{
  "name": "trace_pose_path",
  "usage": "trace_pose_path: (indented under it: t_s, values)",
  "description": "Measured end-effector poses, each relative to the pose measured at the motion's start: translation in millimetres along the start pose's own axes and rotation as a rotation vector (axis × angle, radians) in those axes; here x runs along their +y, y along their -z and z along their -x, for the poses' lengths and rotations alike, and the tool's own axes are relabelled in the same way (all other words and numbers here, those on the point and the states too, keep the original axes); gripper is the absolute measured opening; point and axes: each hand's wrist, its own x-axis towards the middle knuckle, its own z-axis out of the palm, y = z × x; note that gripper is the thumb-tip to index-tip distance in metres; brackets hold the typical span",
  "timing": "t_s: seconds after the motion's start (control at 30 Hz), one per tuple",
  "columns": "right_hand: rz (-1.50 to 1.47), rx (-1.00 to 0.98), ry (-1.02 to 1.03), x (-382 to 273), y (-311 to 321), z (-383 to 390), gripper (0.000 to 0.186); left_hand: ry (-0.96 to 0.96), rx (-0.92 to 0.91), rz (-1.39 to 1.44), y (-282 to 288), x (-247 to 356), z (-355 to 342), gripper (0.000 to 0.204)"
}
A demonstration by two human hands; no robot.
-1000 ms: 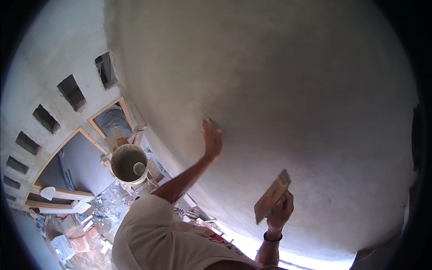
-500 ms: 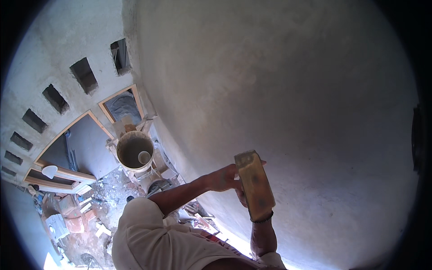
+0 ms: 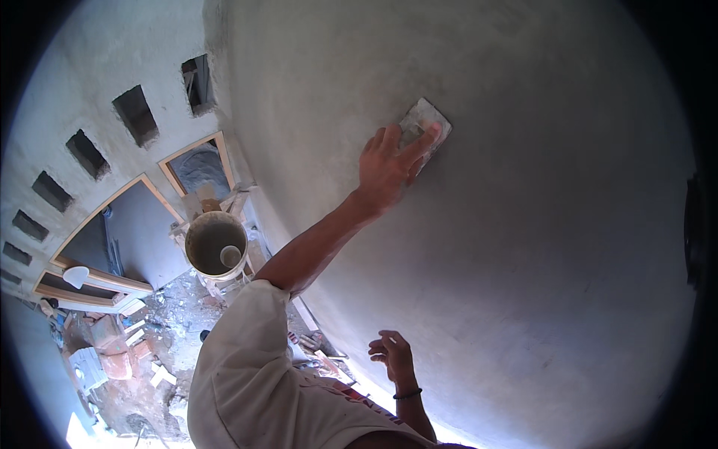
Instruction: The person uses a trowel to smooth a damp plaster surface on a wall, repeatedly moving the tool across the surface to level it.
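Up on the grey plastered wall (image 3: 523, 209), my left hand (image 3: 385, 168) grips a small rectangular hand float (image 3: 441, 133) crusted with grey plaster. One finger stretches along the float's back, while the other fingers curl around its grip, which they largely hide. The float's face is turned to the wall and out of sight. Lower down, my right hand (image 3: 393, 355), with a dark bracelet at the wrist, is held near the wall. Its fingers are loosely bent and apart, with nothing in them.
A large bucket (image 3: 196, 247) with a smaller pale container (image 3: 230, 257) inside stands to the left on a wooden support. Rubble and wood scraps (image 3: 116, 352) litter the floor at lower left. The left wall has wood-framed openings (image 3: 198, 168) and a row of rectangular holes (image 3: 136, 116).
Both hands were at the float lower down, its brownish face showing. My left hand has carried it up to the wall and turned it over. My right hand has come away from it.
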Motion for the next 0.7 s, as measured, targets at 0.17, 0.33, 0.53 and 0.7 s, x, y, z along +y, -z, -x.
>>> trace_pose_path:
  t_s: [0.17, 0.33, 0.53, 0.7]
  values:
    - [0.006, 0.126, 0.013, 18.7, 29.0, 5.2, 0.025, 0.296, -0.018, -0.023, -3.9, -19.1, -32.2, 0.064]
    - [0.191, 0.113, 0.218, -32.0, 1.0, 25.7, 0.025, 0.292, 0.030, -0.051, -26.1, -33.8, 37.0, 0.056]
    - [0.465, 0.018, 0.538, -73.0, -17.6, 38.7, 0.023, 0.333, -0.058, 0.041, -5.2, -11.9, -31.2, 0.055]
    - [0.715, 0.148, 0.975, -165.8, -24.3, 109.4, 0.015, 0.353, -0.001, 0.018, -12.7, -33.0, -6.9, 0.049]
